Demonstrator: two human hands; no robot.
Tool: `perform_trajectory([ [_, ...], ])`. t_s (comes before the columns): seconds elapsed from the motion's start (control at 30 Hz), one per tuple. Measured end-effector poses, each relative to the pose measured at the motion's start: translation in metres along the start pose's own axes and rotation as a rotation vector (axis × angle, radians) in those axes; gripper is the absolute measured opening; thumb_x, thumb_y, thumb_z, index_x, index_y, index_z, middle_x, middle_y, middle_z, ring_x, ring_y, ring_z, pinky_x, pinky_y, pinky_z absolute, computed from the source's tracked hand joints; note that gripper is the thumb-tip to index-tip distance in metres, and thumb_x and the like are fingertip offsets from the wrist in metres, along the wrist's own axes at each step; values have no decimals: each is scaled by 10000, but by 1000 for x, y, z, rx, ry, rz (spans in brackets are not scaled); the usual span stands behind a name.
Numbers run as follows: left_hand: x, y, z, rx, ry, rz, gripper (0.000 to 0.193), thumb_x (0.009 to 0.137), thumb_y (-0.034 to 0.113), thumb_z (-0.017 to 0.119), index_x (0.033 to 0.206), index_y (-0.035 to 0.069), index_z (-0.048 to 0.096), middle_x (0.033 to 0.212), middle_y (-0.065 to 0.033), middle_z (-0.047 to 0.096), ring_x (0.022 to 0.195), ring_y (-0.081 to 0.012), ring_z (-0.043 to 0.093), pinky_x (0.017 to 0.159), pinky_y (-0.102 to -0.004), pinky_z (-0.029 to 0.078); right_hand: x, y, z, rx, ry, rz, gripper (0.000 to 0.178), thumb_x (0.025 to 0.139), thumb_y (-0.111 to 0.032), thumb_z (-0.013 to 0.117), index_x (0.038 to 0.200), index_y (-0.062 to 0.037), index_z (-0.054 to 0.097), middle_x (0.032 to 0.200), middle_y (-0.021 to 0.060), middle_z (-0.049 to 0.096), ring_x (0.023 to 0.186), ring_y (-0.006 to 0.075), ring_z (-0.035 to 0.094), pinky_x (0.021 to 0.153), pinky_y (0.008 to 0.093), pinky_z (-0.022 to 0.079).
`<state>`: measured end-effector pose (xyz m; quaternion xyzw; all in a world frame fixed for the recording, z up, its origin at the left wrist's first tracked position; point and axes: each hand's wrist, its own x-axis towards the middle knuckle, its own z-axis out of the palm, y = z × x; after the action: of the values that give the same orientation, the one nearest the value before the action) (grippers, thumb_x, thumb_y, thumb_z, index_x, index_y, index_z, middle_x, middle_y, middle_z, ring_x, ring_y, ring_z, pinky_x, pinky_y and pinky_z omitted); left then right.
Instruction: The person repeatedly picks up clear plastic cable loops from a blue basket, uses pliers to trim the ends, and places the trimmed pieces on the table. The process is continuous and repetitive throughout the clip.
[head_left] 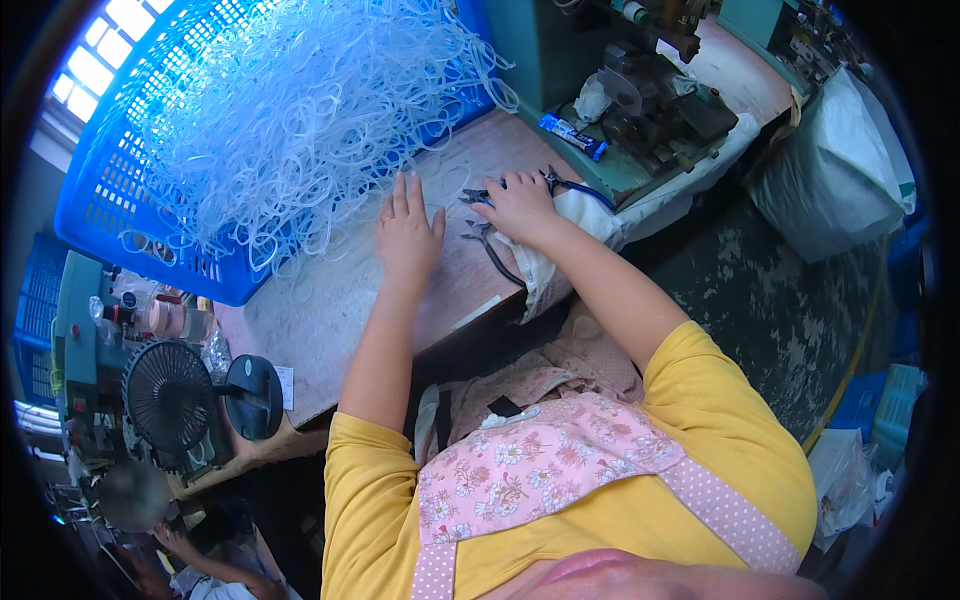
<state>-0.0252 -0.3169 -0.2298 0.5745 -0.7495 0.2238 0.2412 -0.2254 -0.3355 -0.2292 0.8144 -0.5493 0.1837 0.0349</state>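
Note:
A big tangled heap of clear plastic rings and strips [330, 110] fills a blue basket [85, 215] and spills over its near edge onto the worktable [300, 335]. My left hand [408, 240] lies on the tabletop beside the spilled strips, fingers stretched out and nothing in them. My right hand [522, 210] is closed over a pair of pliers [473, 196], whose jaws stick out left of the fingers; the palm hides the handles. Closer to me lies a dark-handled pair of cutters [500, 258], and blue-handled pliers [582, 189] rest just right of that hand. White cloth [590, 215] sits under my right wrist.
A green machine [640, 110] with dark metal fixtures stands at the right back, a blue packet [573, 136] on its base. On the left are a black fan [168, 395] and jars [175, 320]. A white sack [840, 165] stands far right. Another person's arm [215, 565] shows lower left.

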Motion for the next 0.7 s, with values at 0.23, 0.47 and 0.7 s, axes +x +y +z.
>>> perform_trajectory([
  [0.23,-7,-11,21,-27,-336,-15,346,841,182,594,1158,48,567,1023,-132,637,981,-320,619,839,-390,514,-32,78,-36,-291,-198,83,185,793,-109,580,952,-37,643,965,135,645,887,282,663,685,358,551],
  [0.47,-3,-17,10,97,-266,165,134,765,73,574,895,38,568,860,-124,638,857,-295,642,788,-406,514,-24,82,-47,-557,73,-127,122,787,-125,570,889,-82,622,842,63,611,866,214,608,687,321,494],
  [0.7,-32,-20,-23,-615,-261,-483,307,922,242,561,1113,7,514,946,-209,618,822,-316,630,760,-412,501,-34,67,-58,-451,167,-125,192,815,-129,559,998,-69,570,914,75,610,938,247,574,778,344,451],
])
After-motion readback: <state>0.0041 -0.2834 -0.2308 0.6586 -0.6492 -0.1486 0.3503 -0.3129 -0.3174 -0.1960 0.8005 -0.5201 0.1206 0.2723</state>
